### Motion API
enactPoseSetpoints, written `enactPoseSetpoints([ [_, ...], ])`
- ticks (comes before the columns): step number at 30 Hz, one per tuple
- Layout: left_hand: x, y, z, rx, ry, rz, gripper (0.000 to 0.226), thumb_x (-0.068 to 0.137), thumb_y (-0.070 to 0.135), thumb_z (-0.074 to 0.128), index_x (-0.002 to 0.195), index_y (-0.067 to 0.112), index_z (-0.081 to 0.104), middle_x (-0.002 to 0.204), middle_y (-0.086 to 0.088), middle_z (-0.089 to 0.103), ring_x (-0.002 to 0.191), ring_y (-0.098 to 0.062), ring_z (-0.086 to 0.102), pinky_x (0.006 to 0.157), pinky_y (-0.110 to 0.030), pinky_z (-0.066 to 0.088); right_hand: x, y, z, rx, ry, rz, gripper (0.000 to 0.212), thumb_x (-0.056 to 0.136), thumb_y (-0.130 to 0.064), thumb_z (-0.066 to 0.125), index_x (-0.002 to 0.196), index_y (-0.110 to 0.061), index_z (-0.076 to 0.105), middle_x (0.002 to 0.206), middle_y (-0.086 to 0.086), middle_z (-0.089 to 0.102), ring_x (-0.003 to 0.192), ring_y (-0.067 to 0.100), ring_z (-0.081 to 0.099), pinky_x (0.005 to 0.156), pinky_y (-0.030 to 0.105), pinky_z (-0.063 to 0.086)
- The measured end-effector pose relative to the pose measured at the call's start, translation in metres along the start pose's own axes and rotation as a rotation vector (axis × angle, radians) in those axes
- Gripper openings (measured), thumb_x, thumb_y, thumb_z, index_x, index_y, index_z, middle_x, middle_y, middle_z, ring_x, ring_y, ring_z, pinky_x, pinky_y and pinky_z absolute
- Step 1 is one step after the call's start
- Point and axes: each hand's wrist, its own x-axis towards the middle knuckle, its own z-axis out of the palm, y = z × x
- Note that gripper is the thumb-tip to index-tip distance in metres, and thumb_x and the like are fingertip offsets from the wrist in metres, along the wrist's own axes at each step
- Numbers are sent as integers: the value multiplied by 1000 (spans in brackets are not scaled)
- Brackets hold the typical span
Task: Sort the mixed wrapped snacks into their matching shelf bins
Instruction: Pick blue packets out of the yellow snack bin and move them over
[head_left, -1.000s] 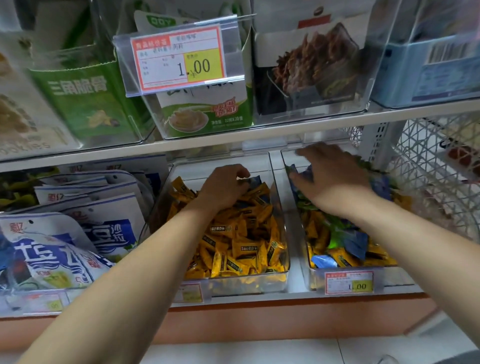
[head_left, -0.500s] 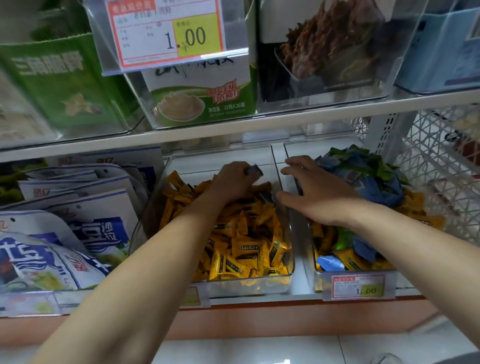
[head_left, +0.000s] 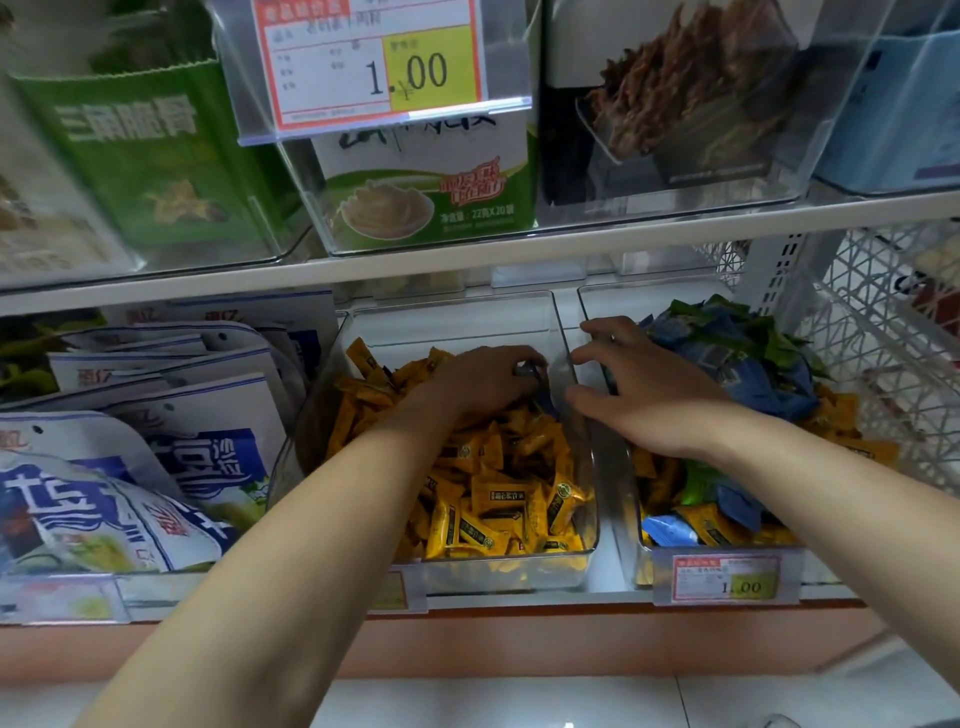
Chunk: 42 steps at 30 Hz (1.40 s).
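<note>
The middle bin (head_left: 452, 325) and right bin (head_left: 623, 493) are showing clear, smooth hard plastic. The yellow wrappers (head_left: 498, 499) are gleaming like glossy film, and so is the dark wrapper (head_left: 525, 372) pinched in the left hand (head_left: 483, 387). The blue and green wrappers (head_left: 727, 353) are looking crinkled and shiny. The shelf board (head_left: 467, 254) is looking like smooth white-painted metal, and the price label (head_left: 374, 62) like matt paper.

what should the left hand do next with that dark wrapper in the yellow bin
Probably lift the dark wrapper out of the yellow bin and carry it right. The left hand pinches it among yellow snacks, where it does not match, and the right hand hovers open at the next bin, which holds blue packets.
</note>
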Motion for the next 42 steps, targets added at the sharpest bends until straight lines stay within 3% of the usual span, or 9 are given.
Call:
enactPoseSetpoints([
  [6,3,-12,-16,85,15,-76,33,93,44,59,110,18,68,110,-3,63,92,-17,56,71,-33,46,1,1,0,5,-4,-5,58,85,-62,44,134,-31,50,156,-17,18,136,14,38,97,30,36],
  [11,2,-1,-13,66,200,1,24,89,41,62,108,26,66,100,6,58,92,-16,55,71,-33,45,2,1,0,-1,5,-15,55,87,-60,46,133,-30,51,156,-16,19,133,14,40,95,30,36],
  [16,3,7,-3,-148,26,-83,12,92,37,58,104,33,58,109,3,61,94,-12,55,71,-30,43,2,1,1,-6,3,-13,55,87,-59,46,134,-30,50,156,-16,19,132,15,42,96,31,37],
  [19,2,13,2,-138,-64,-132,30,95,49,54,114,27,52,105,2,60,89,-10,55,66,-29,41,1,0,0,-10,2,-14,54,89,-58,47,134,-29,50,156,-15,18,132,15,42,98,32,38],
  [23,-4,18,5,-4,-85,-98,49,93,51,58,131,22,48,120,-3,59,104,-19,57,88,-37,51,0,0,-1,-2,-5,-12,54,90,-58,47,135,-29,50,156,-15,18,132,15,42,99,31,37],
  [27,-9,20,-1,-45,-75,-31,43,89,39,68,127,23,57,127,0,58,113,-19,55,94,-39,49,0,-1,-1,7,-11,-9,54,89,-59,47,135,-29,50,157,-16,18,132,15,42,97,29,36],
  [34,-26,17,-12,-192,258,-19,13,80,22,78,90,25,71,101,8,68,100,-13,62,91,-39,52,0,0,-2,11,-4,-14,53,88,-61,48,132,-31,51,155,-15,21,132,14,42,98,30,37],
  [38,-43,19,-33,-379,512,-9,13,83,18,76,85,29,69,91,18,66,91,0,60,80,-16,47,0,-1,-1,17,-2,1,57,87,-60,51,136,-31,48,154,-13,23,137,16,34,104,33,35],
  [42,-77,32,-49,-591,568,32,13,87,16,73,89,29,68,92,18,66,88,9,58,72,-4,42,-3,-17,-6,-19,204,-61,68,86,-55,59,144,-30,36,148,-6,35,135,19,30,102,31,32],
])
